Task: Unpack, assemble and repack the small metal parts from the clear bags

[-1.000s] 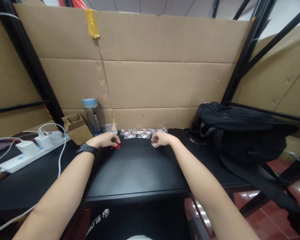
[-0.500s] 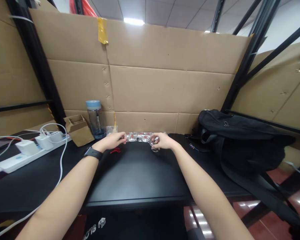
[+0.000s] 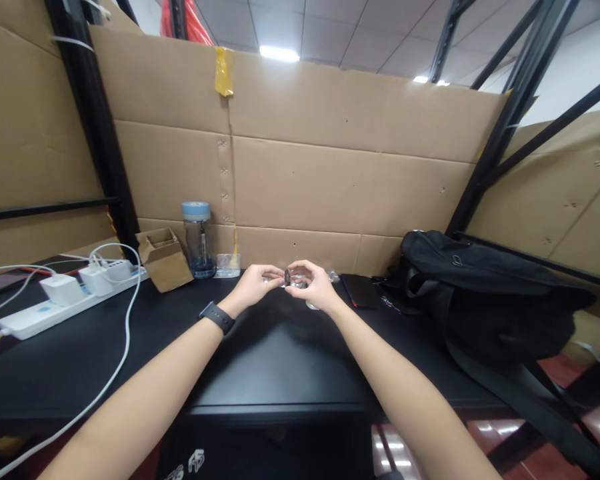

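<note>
My right hand [image 3: 314, 285] pinches a small dark round piece [image 3: 287, 277] between thumb and fingers, holding it on edge above the black table [image 3: 280, 360]. From the other side, the fingertips of my left hand [image 3: 253, 287] close on the same piece; its exact kind is too small to make out. A watch with a dark band [image 3: 217, 318] is on my left wrist. Just under my right hand shows the rim of a clear round plastic item [image 3: 312, 305]. Behind the hands, shiny clear plastic packs [image 3: 333, 275] lie mostly hidden.
To the left stand a blue-lidded bottle [image 3: 199, 243], an open cardboard box [image 3: 165, 263] and a white power strip [image 3: 23, 323] with cables. A clear plastic bag [image 3: 228, 265] lies beside the bottle. On the right are a dark flat notebook-like item [image 3: 360, 291] and a black bag [image 3: 490, 280].
My left hand has moved right to meet my right hand, which has lifted the small piece off the clear round item. The red cord is now out of sight. The view has shifted slightly.
</note>
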{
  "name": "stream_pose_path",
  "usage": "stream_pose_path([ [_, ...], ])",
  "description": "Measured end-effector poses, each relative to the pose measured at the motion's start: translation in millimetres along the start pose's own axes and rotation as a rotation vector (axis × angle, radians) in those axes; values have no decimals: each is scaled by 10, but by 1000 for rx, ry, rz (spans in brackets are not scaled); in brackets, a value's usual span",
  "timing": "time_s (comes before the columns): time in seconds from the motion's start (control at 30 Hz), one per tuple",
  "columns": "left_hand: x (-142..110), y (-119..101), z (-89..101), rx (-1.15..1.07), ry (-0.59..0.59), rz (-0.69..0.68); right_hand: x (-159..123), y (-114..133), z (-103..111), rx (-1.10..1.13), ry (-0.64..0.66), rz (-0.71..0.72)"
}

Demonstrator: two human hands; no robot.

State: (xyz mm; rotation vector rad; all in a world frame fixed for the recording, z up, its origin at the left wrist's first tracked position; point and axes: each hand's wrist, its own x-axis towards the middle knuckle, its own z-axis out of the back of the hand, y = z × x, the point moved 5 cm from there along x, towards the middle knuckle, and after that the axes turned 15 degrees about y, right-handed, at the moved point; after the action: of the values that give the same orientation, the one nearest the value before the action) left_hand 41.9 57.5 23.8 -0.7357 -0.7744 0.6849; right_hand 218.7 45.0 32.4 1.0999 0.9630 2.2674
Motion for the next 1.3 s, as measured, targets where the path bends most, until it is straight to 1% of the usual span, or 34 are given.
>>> stream_pose_path([
  [0.17, 17, 21, -35, -53, -30, -24, -4, 27, -48, -43, -21, -15],
  [0.3, 20, 59, -38, -16, -47, -26, -5, 23, -70, -39, -37, -17],
  [0.43, 16, 60, -38, 89, -65, -71, -6, 2, -70, -50, -56, -30],
  [0.57, -7, -16, -48, 212, -92, -103, -10, -22, -53, 10, -67, -36],
  [0.73, -61, -120, -67, 387, -153, -36, -22, -51, -49, 22, -89, -57],
  [0.8, -79, -155, -79, 434, -168, -33, -21, -83, -58, 54, -98, -74],
  [0.97, -89, -173, -75, 452, -190, -13, 11, -144, -75, 197, -95, -66],
  [1.03, -88, -171, -64, 444, -199, -1, 24, -149, -71, 180, -87, -75],
  [1.1, -90, -177, -59, 439, -203, -5, 26, -153, -62, 117, -85, -92],
  [1.2, -96, -197, -67, 440, -199, -26, 18, -153, -58, 1, -69, -98],
  [1.3, -99, -222, -74, 448, -174, -56, 9, -147, -57, -55, -59, -94],
])
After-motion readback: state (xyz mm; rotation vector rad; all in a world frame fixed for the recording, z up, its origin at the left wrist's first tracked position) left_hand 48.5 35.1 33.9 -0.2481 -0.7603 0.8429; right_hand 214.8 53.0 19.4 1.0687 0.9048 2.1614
